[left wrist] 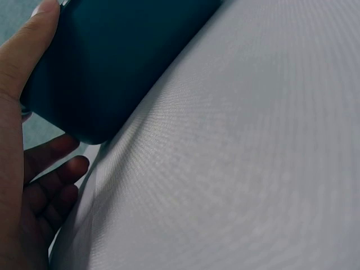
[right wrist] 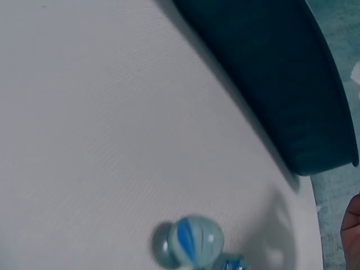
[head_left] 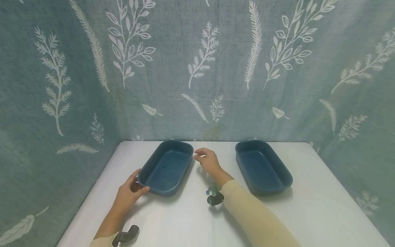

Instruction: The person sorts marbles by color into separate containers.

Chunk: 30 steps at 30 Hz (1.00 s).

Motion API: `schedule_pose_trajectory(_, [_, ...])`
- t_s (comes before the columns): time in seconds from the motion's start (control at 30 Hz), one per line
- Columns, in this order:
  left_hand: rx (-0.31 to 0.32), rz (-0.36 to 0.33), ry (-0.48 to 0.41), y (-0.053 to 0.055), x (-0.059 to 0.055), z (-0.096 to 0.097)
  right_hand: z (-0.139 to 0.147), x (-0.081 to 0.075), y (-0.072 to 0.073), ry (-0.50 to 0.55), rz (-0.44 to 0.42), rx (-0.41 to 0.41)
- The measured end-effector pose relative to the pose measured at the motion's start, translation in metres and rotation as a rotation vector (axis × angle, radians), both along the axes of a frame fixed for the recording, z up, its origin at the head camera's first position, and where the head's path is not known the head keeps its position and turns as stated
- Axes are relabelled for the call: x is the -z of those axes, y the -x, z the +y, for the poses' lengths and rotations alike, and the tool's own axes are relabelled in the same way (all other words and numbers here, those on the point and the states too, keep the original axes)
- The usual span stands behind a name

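The left hand holds a round-cornered, oblong, dark-blue tray.

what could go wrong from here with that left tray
The left blue tray might tip or swing: the left hand holds its near left corner, while the right hand is only close to its far right rim.

Pushed away, it may slip past the back edge of the white table, which its far end nearly reaches.

A blue-swirled glass marble near the right wrist could roll off if bumped.
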State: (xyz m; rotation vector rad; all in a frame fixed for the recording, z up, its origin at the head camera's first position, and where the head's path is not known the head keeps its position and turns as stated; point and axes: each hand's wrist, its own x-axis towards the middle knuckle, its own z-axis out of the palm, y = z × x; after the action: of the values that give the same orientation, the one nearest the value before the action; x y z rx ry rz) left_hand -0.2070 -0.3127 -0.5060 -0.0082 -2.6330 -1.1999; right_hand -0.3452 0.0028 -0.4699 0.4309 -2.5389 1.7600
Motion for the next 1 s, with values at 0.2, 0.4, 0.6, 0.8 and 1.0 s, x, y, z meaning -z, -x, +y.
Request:
schedule_pose_trajectory(0.2, [-0.009,-0.026,-0.005,0.002,0.000,-0.003,0.008,-0.001,-0.002,0.010,0.017,0.010])
schedule_pose_trajectory(0.4, [-0.006,-0.027,-0.018,0.005,0.004,-0.003,0.019,0.000,-0.012,0.026,0.010,0.023])
schedule_pose_trajectory(0.6, [0.002,-0.028,-0.019,0.004,0.003,-0.002,0.031,-0.002,-0.026,0.061,-0.003,0.055])
schedule_pose_trajectory(0.8, [-0.003,-0.039,-0.014,0.004,0.002,-0.002,0.044,0.001,-0.036,0.087,-0.014,0.080])
schedule_pose_trajectory(1.0, [-0.002,-0.037,-0.021,0.004,0.003,-0.003,0.057,0.008,-0.045,0.085,-0.017,0.100])
